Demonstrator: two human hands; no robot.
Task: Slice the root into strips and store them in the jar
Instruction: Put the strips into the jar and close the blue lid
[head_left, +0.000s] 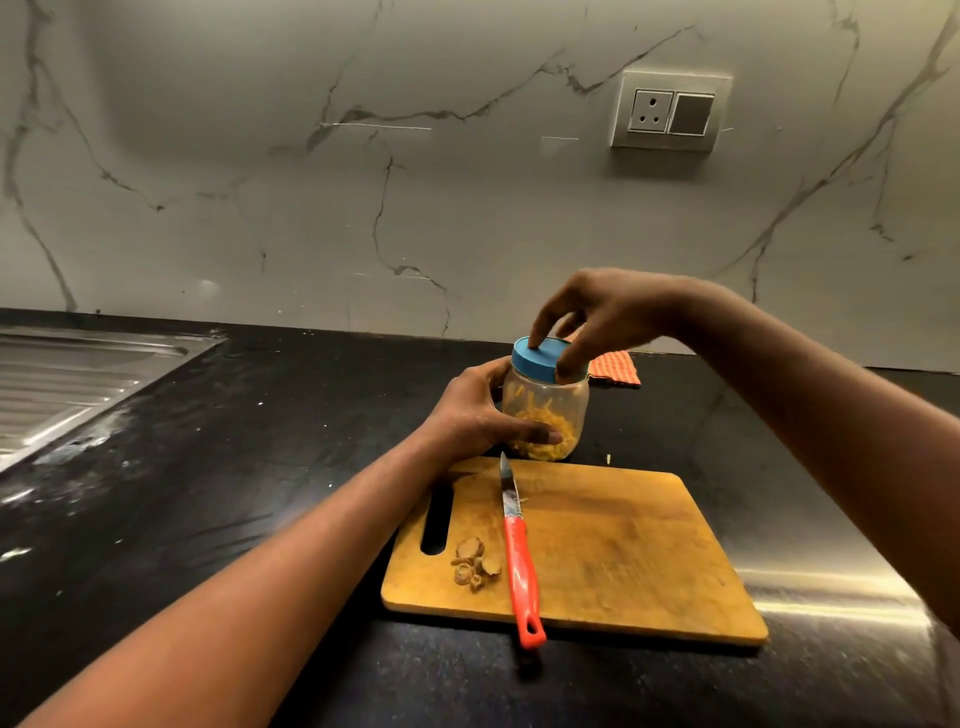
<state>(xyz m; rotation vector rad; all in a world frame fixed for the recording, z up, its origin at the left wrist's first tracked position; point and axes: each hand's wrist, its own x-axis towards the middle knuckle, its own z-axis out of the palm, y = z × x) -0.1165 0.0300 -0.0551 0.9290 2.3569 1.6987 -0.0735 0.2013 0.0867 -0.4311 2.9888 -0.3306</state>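
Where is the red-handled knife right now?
In the head view, the red-handled knife lies on the left part of the wooden cutting board, just right of the brown root scraps, blade tip toward the clear jar.

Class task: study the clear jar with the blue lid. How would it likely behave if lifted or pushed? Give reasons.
The jar is probably light: it looks like thin plastic and the strips fill only its lower part. It likely stands steady, being squat and wide-based, though a shove might slide it on the smooth counter.
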